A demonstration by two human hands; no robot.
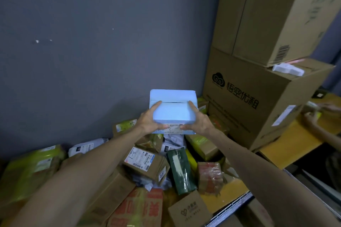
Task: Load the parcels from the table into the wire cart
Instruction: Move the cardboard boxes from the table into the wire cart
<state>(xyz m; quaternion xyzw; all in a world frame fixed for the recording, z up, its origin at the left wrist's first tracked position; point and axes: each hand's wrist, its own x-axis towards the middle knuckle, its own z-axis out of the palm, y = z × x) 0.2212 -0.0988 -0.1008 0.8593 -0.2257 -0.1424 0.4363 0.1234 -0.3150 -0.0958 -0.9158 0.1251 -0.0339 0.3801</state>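
Observer: Parcels are heaped nearest the camera, under both forearms: a red-printed carton [136, 208], a small brown box [190, 210] stamped with a heart logo, and, just behind, a dark green parcel [181, 169] laid beside a red-wrapped parcel [209, 175].

Recorder: Noted. What is logged to the left?

Observer: A box bound in yellow-green tape [31, 169] is seen at the left edge, a white poly bag [86, 148] just behind it. A labelled brown box [145, 162] is tilted mid-heap, just beside the dark green parcel. Bare yellow table [295, 140] is exposed to the right of the heap.

Recorder: And the hands?

Observer: A light blue parcel [172, 110] is held up above the heap, clear of the other parcels. It is gripped at its left side by the left hand [149, 120] and at its right side by the right hand [198, 120]; each thumb is laid on the top face, and the fingers are curled round the near edge, where a white label [173, 128] is partly covered.

Recorder: Beyond that?

Observer: Two large cartons are stacked at the right. The lower carton [258, 101] is printed with a cloud logo and black characters; the upper carton [267, 14] is set on it, and a small white item [287, 69] is laid on the lower one's lid. At the far right, another person's hands [311, 118] are seen over the table; what is held there cannot be told. A grey wall [92, 42] is noted behind everything.
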